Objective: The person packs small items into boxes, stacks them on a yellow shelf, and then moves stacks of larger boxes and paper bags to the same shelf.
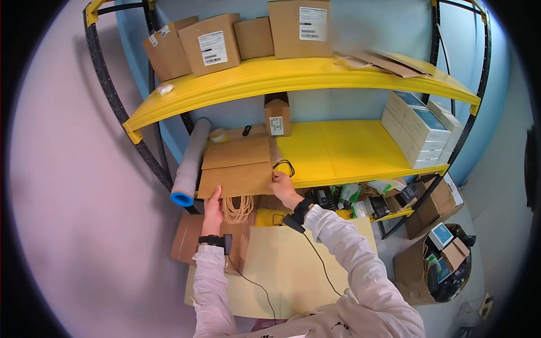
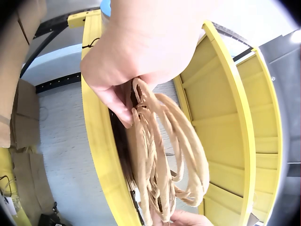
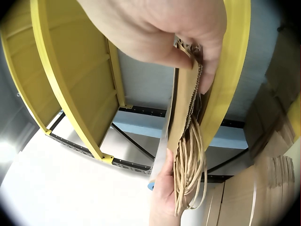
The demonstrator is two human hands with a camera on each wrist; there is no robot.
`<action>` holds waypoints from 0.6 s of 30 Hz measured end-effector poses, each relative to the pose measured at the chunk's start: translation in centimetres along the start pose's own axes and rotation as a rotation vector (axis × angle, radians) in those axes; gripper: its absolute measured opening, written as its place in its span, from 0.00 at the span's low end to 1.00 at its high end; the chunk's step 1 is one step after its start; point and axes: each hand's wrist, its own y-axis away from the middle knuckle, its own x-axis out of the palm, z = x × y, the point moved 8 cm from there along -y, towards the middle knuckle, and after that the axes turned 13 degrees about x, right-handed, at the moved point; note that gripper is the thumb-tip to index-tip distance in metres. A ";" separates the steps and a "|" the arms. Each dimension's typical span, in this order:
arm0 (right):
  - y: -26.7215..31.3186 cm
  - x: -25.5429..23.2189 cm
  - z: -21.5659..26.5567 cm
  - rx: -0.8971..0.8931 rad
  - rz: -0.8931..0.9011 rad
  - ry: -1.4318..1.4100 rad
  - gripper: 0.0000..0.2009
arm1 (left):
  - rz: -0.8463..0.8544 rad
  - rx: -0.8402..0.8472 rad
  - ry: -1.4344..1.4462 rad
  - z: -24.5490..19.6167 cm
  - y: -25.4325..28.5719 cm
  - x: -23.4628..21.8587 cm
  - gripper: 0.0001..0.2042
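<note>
A flat stack of brown paper bags [image 1: 236, 169] lies on the left of the yellow middle shelf, with a fold line across it. Twisted paper handles [image 1: 238, 209] hang in loops from its near edge. My left hand [image 1: 213, 208] grips that edge at the left, thumb on top. At the near right corner, my right hand [image 1: 284, 188] pinches the stack between thumb and fingers. The right wrist view shows the layered, zigzag-cut bag edges [image 3: 193, 101] between the right thumb and fingers. In the left wrist view the handles [image 2: 160, 155] dangle below the left hand [image 2: 141, 52].
A grey film roll [image 1: 191, 160] with a blue end stands left of the bags. Behind them lie a tape roll [image 1: 217, 135] and a small black object [image 1: 247, 130]. White boxes [image 1: 420, 132] are stacked at right. Below is a cream table [image 1: 287, 270], beside a cardboard carton [image 1: 183, 236].
</note>
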 end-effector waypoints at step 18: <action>8.6 -4.0 -3.0 0.273 0.068 -0.205 0.25 | 0.147 -0.135 -0.086 1.9 0.6 -0.4 0.17</action>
